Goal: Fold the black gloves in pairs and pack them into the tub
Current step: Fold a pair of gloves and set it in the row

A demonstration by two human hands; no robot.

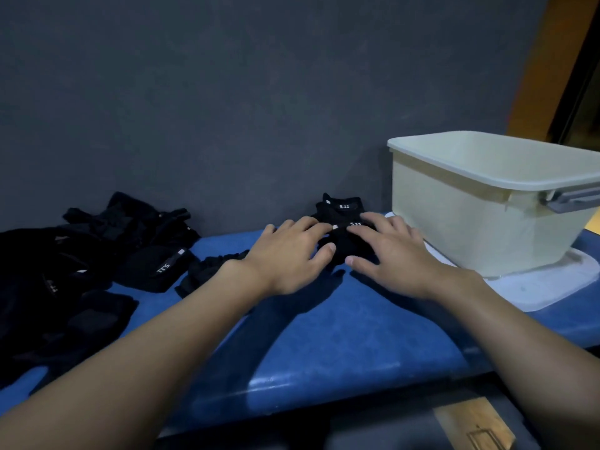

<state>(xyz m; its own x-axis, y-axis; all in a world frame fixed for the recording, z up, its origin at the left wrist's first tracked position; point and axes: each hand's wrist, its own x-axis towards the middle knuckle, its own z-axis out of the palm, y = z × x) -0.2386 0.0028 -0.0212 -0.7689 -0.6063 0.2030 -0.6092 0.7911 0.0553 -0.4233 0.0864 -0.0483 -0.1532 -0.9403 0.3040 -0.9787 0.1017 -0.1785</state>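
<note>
A stacked pair of black fabric gloves with white labels is pressed onto the blue padded table, just beside the cream rectangular plastic tub. The grip of both the left hand and the right hand is released, with the fingers spread flat on the pair. Folding is judged to be in hand. Next, the pair must be doubled over, grasped and lifted into the tub.

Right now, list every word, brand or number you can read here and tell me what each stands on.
"5.11": white, on the back glove by the wall.
"5.11": on the front glove pressed under the left hand and right hand.
"5.11": seen upside down, on a glove cuff in the left pile.
Faint white mark on the far-left glove: too blurred to read.
Tub: no text visible.
</note>
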